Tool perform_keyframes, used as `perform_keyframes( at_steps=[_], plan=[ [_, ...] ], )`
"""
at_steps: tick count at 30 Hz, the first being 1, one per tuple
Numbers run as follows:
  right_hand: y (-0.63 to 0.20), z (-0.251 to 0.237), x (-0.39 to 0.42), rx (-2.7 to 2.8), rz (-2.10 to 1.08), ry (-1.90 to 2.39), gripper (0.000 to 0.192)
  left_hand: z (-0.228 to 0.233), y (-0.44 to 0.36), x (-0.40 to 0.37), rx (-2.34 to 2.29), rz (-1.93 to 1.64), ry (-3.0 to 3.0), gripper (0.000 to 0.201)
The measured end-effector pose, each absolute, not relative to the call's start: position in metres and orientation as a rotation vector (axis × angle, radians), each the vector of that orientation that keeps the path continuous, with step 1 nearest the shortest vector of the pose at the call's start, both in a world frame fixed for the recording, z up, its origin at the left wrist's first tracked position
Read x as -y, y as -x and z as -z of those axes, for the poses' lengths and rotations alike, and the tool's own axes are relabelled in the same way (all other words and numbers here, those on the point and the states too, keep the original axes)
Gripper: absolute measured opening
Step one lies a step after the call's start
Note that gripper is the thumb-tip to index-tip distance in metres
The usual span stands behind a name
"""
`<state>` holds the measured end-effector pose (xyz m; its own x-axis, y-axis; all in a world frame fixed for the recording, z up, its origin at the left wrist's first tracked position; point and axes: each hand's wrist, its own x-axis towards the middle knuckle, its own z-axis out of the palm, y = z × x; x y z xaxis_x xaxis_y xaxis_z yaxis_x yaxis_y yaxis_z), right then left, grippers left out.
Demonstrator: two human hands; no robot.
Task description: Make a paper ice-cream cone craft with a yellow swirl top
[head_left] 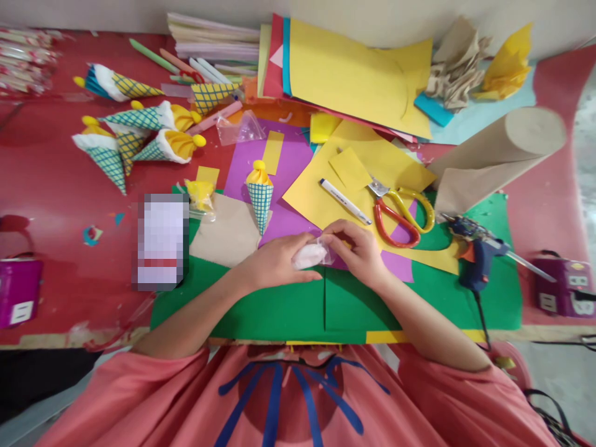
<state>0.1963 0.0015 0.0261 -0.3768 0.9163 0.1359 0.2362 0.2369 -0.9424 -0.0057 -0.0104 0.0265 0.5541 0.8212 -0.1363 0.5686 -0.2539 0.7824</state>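
Observation:
Between my hands is a small clear plastic packet with soft white stuff inside [309, 256]. My left hand [279, 264] is curled around its left side, thumb apart below. With fingertips pinched together, my right hand [356, 251] grips the packet's clear end. Just beyond my left hand, a small paper cone [260, 195] with a blue-green grid and a yellow top lies on brown and purple paper. A white marker [345, 202] and scissors with red and yellow handles [395, 217] rest on yellow paper near my right hand. A bag of yellow material [200, 195] lies to the left.
Several finished-looking paper cones [158, 146] lie at the back left. A blurred phone-like object [161, 242] is at left. On the right are a glue gun [479, 257] and a brown paper roll [503, 155]. Stacked coloured sheets [354, 68] stand along the wall.

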Motion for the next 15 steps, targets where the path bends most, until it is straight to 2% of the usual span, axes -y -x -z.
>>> perform_keyframes(
  at_steps=[8, 15],
  plan=[
    [-0.1966, -0.0233, -0.0060, 1.362, -1.539, 1.013, 0.014, -0.0278, 0.0140, 0.0107, -1.237, -0.425, -1.872, 0.041],
    [-0.1960, -0.0278, -0.0043, 1.458, -1.466, 1.032, 0.016, -0.0260, 0.0139, 0.0124, -1.216, -0.464, -1.859, 0.039]
  ],
)
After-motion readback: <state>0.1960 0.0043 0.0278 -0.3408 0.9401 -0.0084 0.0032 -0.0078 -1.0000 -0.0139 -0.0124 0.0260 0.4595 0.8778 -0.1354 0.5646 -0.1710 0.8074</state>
